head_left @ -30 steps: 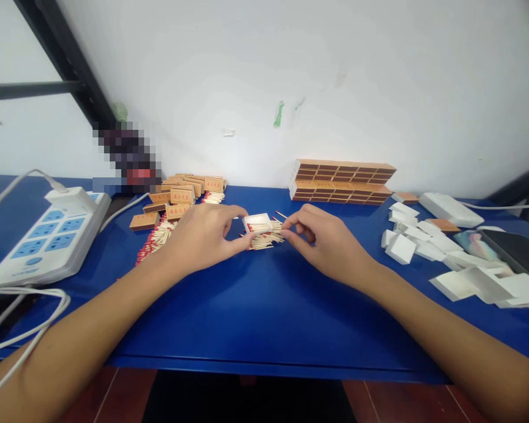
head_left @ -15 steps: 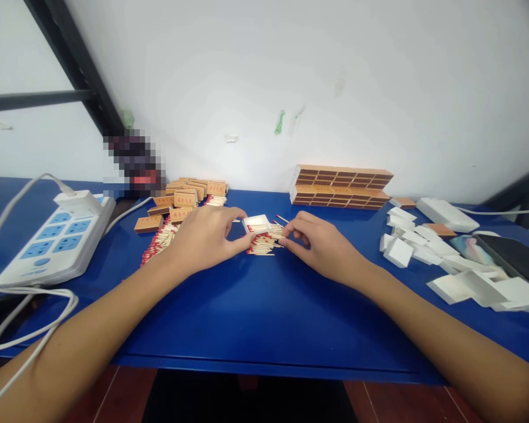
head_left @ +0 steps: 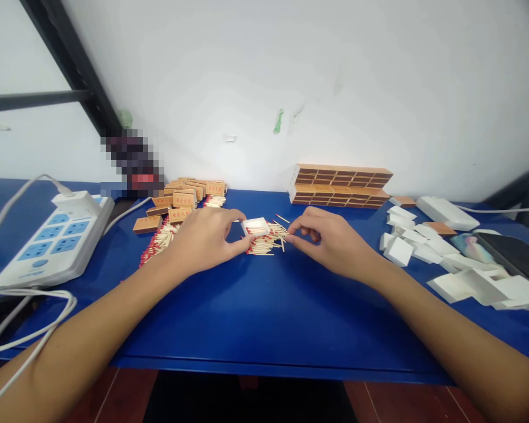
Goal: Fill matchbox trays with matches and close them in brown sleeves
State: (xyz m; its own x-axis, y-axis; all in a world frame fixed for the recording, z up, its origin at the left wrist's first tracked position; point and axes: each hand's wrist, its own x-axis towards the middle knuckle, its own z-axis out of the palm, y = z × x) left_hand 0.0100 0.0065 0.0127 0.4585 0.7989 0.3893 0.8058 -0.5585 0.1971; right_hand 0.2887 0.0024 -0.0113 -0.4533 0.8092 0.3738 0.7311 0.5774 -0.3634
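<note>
1. Slightly rightward since the earlier frame, the right hand (head_left: pixel 328 238) has shifted; its pinch is narrow, but whether it holds anything I cannot tell.
2. Left hand (head_left: pixel 205 235) grips the white matchbox tray (head_left: pixel 259 223) at the loose match pile (head_left: pixel 270 243).
3. Matchboxes (head_left: pixel 341 188) stand stacked by the wall (head_left: pixel 247 88).

L hand (head_left: pixel 207 235) hides pt of match pile (head_left: pixel 159 244); pixelated obj (head_left: pixel 134 161) can't ID.
</note>
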